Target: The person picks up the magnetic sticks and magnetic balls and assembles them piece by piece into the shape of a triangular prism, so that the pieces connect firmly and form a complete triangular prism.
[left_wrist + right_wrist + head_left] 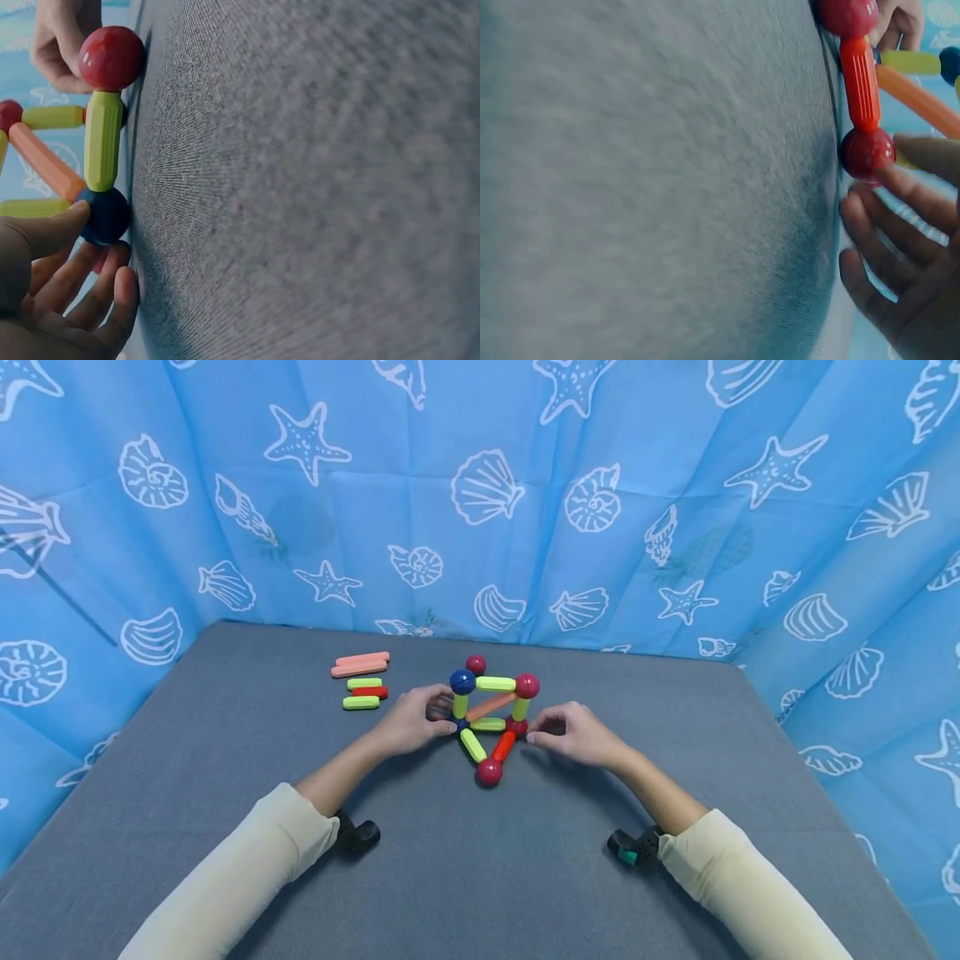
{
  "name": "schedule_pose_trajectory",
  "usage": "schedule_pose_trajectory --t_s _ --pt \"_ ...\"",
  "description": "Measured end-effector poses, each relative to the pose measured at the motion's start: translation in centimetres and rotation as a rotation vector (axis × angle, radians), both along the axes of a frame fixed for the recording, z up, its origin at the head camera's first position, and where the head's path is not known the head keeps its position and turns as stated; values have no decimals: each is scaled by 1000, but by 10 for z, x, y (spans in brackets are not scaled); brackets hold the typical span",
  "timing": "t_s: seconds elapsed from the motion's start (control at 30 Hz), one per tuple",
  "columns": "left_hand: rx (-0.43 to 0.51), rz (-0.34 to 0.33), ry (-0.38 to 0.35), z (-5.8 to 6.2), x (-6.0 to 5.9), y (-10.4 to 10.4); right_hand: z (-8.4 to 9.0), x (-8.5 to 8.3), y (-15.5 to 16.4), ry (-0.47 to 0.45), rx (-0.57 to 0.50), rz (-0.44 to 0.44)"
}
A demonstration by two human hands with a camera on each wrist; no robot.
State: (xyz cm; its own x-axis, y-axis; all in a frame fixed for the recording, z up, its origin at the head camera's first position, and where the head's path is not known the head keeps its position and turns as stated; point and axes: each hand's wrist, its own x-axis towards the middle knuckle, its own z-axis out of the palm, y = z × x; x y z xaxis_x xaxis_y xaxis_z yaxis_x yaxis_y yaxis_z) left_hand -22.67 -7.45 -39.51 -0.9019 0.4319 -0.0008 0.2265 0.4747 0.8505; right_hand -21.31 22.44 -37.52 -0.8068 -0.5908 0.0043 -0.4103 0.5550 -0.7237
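On the grey worktop (225,735), the rod-and-ball frame (491,718) stands between the hands, its near red ball (489,772) closest to the person. The wrist views show what the head view blurs: the left hand (411,720) pinches the low blue ball (105,216), and the right hand (576,735) fingers touch a low red ball (867,153). Farther back left lie spare rods (362,681).

no words, numbers, labels or brands that i can read anywhere, only white shell and starfish drawings on the blue curtain (480,485) behind my table, nothing printed on the rods or balls
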Motion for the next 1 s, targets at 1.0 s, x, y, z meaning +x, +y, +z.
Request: schedule_pose_trajectory --t_s 1.0 --pt "-150 175 149 5 1 -135 -7 -20 -7 -88 -3 41"
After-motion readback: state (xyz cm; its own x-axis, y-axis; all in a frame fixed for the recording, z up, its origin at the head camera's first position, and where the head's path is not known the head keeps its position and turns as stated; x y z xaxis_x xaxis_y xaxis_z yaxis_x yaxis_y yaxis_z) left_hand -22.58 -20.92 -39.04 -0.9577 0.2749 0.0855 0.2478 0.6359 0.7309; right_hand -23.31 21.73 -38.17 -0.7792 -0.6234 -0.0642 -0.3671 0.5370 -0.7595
